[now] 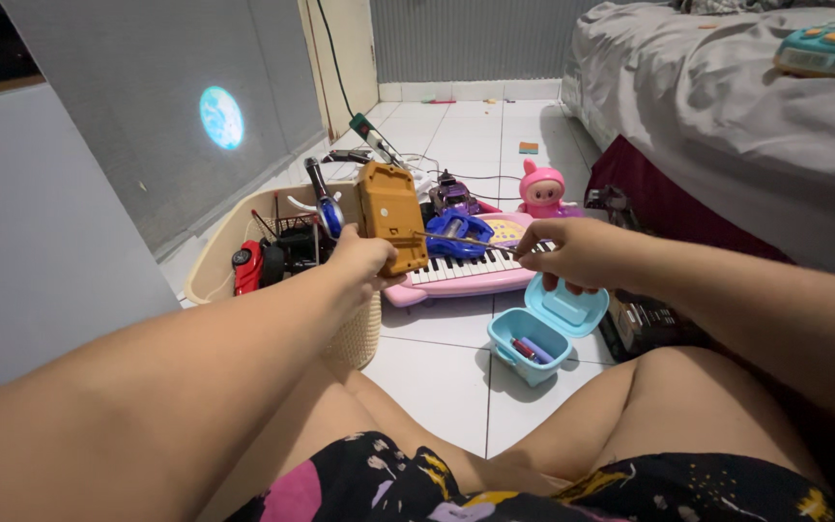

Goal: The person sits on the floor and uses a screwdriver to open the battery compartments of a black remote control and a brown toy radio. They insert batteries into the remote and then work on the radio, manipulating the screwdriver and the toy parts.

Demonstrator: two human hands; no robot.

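basket (215, 253) left of toy keyboard (466, 273), open box (543, 333) before it

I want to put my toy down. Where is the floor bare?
Bare tile lies between the basket and the open blue box, in front of the knees. More runs beyond the pink doll, beside the bed. Around the toy piano it is crowded.

The white tiled floor (456, 377) carries a cream basket (215, 256) under the left grip (364, 256), a pink toy keyboard (466, 275) between both grips, and an open blue box (543, 333) just below the right grip (572, 253). A pink doll (541, 188) stands beyond it. The bed (727, 106), right of that grip, holds a teal toy (828, 43).
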